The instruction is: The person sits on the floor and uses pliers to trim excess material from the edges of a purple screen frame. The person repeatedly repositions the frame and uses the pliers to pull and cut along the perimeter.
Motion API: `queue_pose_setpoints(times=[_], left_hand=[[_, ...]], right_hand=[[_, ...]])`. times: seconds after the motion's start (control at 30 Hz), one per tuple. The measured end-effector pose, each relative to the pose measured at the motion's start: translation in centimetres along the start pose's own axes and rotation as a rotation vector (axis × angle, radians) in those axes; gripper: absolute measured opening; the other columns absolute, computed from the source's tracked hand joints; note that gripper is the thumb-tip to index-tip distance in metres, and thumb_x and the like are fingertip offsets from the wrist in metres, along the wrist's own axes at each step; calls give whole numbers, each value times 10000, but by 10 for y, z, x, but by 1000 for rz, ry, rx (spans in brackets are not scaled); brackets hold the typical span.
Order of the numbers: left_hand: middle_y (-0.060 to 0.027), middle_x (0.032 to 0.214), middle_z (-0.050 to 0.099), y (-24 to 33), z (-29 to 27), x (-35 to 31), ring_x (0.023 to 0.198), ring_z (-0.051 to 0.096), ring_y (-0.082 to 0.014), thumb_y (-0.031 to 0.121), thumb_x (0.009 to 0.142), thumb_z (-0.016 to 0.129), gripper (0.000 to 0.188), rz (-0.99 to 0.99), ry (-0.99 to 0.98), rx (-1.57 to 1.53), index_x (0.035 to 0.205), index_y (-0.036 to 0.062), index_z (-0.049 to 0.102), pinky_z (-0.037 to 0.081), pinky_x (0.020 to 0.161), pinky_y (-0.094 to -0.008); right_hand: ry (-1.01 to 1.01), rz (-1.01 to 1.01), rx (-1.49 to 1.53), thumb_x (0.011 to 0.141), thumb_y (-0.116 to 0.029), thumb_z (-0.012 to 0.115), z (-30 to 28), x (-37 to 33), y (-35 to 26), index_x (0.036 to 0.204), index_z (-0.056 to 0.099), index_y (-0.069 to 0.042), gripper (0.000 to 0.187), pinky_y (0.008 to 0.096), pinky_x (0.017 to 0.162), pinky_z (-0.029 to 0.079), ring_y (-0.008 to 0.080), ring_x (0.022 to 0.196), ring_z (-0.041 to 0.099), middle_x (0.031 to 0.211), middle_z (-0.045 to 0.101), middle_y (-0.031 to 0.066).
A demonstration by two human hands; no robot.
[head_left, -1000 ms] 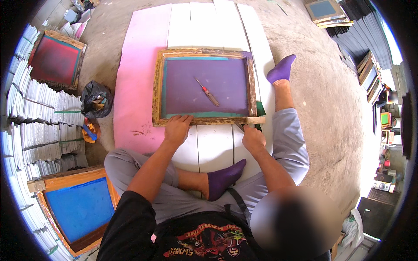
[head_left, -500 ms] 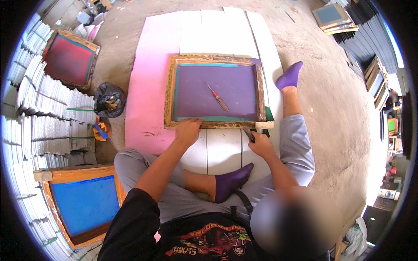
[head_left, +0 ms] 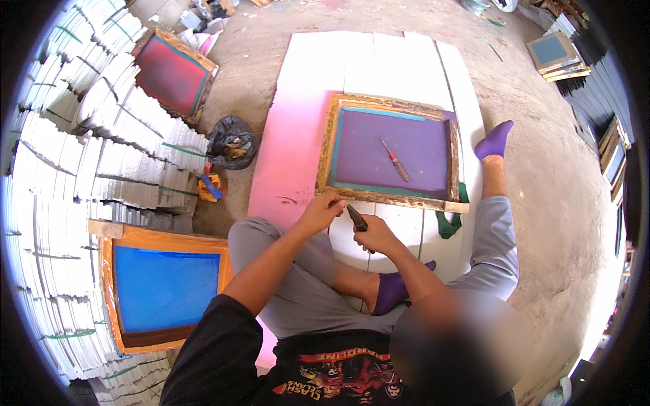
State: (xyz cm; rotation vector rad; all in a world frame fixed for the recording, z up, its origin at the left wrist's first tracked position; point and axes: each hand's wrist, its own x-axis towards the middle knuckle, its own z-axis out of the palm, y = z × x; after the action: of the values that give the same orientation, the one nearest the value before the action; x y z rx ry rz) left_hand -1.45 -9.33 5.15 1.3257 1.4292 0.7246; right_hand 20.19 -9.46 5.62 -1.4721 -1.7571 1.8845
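Note:
My right hand [head_left: 379, 236] is wrapped round a pair of dark pliers [head_left: 356, 218], with the jaws pointing up and to the left. Close to the jaw tips, the fingers of my left hand [head_left: 323, 214] are pinched together; whatever they hold is too small to make out. Just beyond both hands lies a wooden screen frame [head_left: 399, 196] with purple mesh [head_left: 362, 152] and teal strips along its inner edges. On that mesh rests a screwdriver [head_left: 395, 161] with a red and brown handle.
White and pink boards [head_left: 291, 142] lie under the frame. A green cloth or strap [head_left: 447, 225] shows by its right corner. At left are a blue screen [head_left: 166, 284], a black bag [head_left: 232, 141], an orange item [head_left: 209, 187], a red screen [head_left: 172, 74] and stacked white sheets [head_left: 128, 166].
My left hand has come off the frame's near edge toward the pliers. The pliers have moved back from the frame and left, between my hands. The whole view has shifted leftward.

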Motion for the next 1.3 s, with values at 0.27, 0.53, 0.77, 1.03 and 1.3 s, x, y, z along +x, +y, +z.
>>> queue_pose_setpoints(times=[0.27,0.53,0.77,1.03,1.3], left_hand=[[-45,874,641,-39,-68,-14,749,648,-138,220,1039,571,197,-214,40,-92,1076,32,618,539,659,-308],[-211,971,724,-66,-78,0,830,718,-333,253,950,611,303,-437,359,227,1079,-16,664,560,759,-433],[-213,1093,708,-29,-61,-2,1066,675,-402,307,900,692,331,-446,286,756,1070,24,695,533,913,-508],[-96,1167,650,-2,-14,15,1174,585,-331,249,845,747,312,285,190,910,1095,84,660,474,994,-485],[-109,1375,594,-16,52,41,1301,521,-315,242,874,740,514,426,137,964,1338,80,593,378,1135,-487]], right_hand=[[-185,-23,42,849,-104,663,50,50,-36,902,585,-7,136,323,476,505,162,564,645,705,644,86],[-252,-2,-1,961,-226,638,59,69,-19,947,584,-19,214,317,507,516,162,611,656,768,647,73],[-54,74,-122,958,-283,626,11,27,15,1001,570,20,310,429,623,561,260,645,703,795,683,153],[205,252,-224,913,-288,670,-100,-40,69,1040,630,56,370,448,612,564,283,667,714,880,699,216],[275,410,-369,925,-203,643,-161,-57,96,907,596,33,241,396,435,529,227,533,659,680,646,105]])
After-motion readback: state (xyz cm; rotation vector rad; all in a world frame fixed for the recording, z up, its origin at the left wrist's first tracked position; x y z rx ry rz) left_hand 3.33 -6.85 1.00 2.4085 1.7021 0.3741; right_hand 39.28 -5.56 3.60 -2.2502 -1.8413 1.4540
